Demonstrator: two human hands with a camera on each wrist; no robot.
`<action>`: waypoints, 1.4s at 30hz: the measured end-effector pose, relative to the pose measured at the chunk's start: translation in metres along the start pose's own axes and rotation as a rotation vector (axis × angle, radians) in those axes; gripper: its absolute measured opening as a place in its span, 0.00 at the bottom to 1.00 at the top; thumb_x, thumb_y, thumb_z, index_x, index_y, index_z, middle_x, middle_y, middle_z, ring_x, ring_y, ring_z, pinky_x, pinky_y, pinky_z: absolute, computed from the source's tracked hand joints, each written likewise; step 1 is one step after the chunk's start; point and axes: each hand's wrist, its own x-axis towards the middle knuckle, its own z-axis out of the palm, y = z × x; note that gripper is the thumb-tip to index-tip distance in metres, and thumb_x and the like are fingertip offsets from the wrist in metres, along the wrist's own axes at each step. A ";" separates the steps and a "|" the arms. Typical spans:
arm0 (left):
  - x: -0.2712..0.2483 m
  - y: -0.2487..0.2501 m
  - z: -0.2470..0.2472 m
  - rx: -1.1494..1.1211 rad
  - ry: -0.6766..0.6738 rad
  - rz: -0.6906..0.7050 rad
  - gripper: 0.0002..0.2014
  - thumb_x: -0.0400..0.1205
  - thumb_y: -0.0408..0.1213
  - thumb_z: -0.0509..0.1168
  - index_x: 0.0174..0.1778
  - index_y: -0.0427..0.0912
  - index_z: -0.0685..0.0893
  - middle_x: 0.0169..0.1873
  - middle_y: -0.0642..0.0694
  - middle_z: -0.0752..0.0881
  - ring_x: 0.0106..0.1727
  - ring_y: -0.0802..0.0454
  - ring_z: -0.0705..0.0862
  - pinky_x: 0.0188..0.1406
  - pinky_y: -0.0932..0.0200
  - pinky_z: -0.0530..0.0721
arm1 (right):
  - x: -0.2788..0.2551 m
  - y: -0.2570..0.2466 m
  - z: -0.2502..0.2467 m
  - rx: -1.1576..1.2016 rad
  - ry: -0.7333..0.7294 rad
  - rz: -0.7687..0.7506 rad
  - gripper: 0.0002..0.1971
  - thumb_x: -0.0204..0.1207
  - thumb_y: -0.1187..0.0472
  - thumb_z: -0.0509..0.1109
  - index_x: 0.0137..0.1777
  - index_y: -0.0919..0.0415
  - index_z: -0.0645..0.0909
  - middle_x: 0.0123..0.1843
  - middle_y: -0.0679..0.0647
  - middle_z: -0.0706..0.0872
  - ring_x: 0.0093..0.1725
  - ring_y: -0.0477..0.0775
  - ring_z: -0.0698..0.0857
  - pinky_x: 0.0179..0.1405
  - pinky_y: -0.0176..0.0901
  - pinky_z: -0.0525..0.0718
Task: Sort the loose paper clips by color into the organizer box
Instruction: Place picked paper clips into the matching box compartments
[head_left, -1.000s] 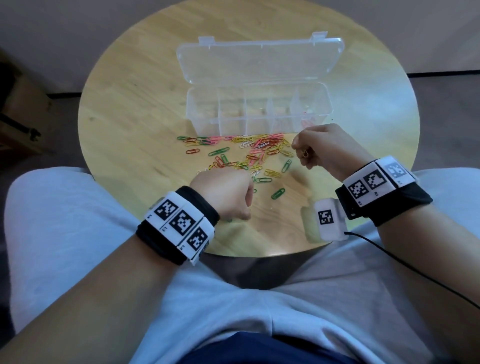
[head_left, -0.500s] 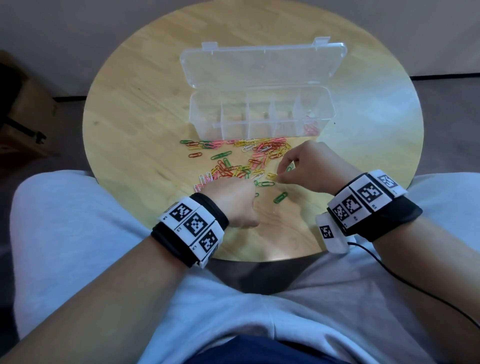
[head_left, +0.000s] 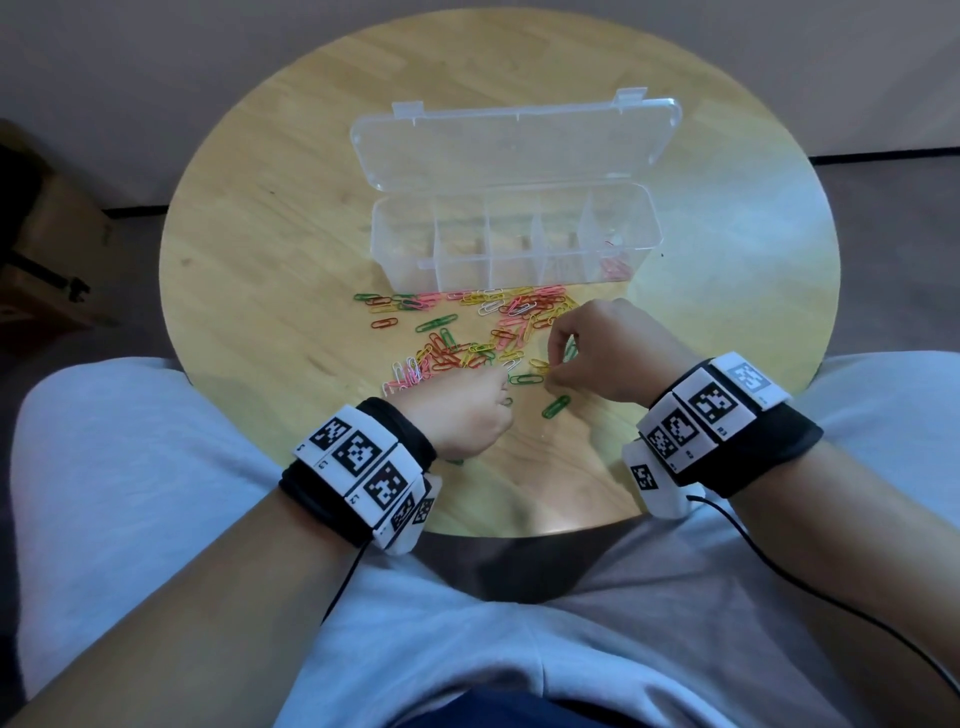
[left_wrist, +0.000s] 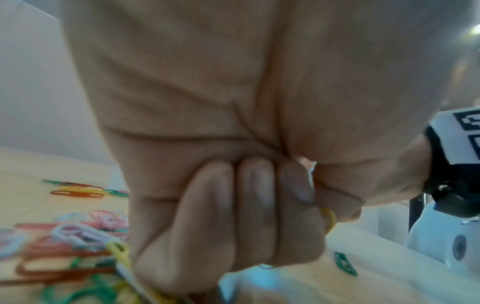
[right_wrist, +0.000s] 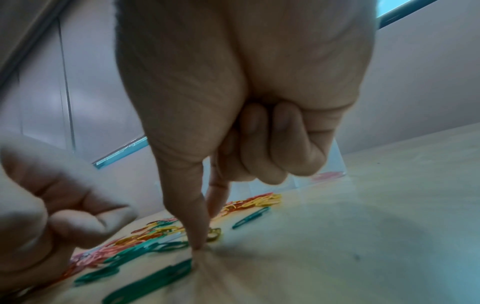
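Observation:
A clear organizer box (head_left: 405, 249) stands open on the round wooden table (head_left: 260, 234), its lid (head_left: 514, 140) laid back. Pink clips (head_left: 615, 267) lie in its rightmost compartment. A loose pile of mixed-colour paper clips (head_left: 467, 332) spreads in front of the box. My left hand (left_wrist: 254, 205) is a closed fist at the pile's near edge, and a yellow clip (left_wrist: 328, 218) pokes out between fingers and thumb. My right hand (right_wrist: 205, 236) has thumb and forefinger down on the table, pinching a yellow clip (right_wrist: 214, 234); its other fingers are curled.
Green clips (head_left: 556, 406) lie apart near the table's front edge, one (head_left: 525, 379) between my hands. My lap presses against the near rim. A cardboard box (head_left: 47, 260) sits on the floor at the left. The other compartments look empty.
My right hand came back from the box's right end and dropped onto the pile. My left fist edged forward toward the clips.

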 end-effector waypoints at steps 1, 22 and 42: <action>-0.001 0.000 0.001 -0.016 0.004 0.010 0.05 0.84 0.36 0.52 0.42 0.43 0.68 0.33 0.48 0.74 0.32 0.50 0.71 0.27 0.54 0.66 | 0.000 0.000 0.000 0.002 0.009 0.000 0.09 0.62 0.51 0.82 0.33 0.48 0.84 0.32 0.43 0.81 0.36 0.50 0.82 0.33 0.41 0.78; 0.003 0.000 -0.046 -0.212 0.340 0.104 0.12 0.86 0.32 0.59 0.50 0.47 0.89 0.40 0.52 0.89 0.21 0.70 0.77 0.16 0.76 0.67 | 0.004 -0.008 -0.035 1.013 -0.223 0.179 0.17 0.78 0.61 0.54 0.26 0.52 0.59 0.25 0.51 0.58 0.24 0.50 0.51 0.24 0.43 0.47; 0.005 0.001 -0.115 -0.171 0.570 0.088 0.21 0.77 0.21 0.49 0.48 0.46 0.83 0.49 0.47 0.85 0.48 0.51 0.80 0.42 0.59 0.73 | 0.068 -0.086 -0.088 0.187 0.008 0.008 0.16 0.78 0.69 0.61 0.63 0.66 0.81 0.51 0.58 0.85 0.49 0.59 0.83 0.53 0.49 0.83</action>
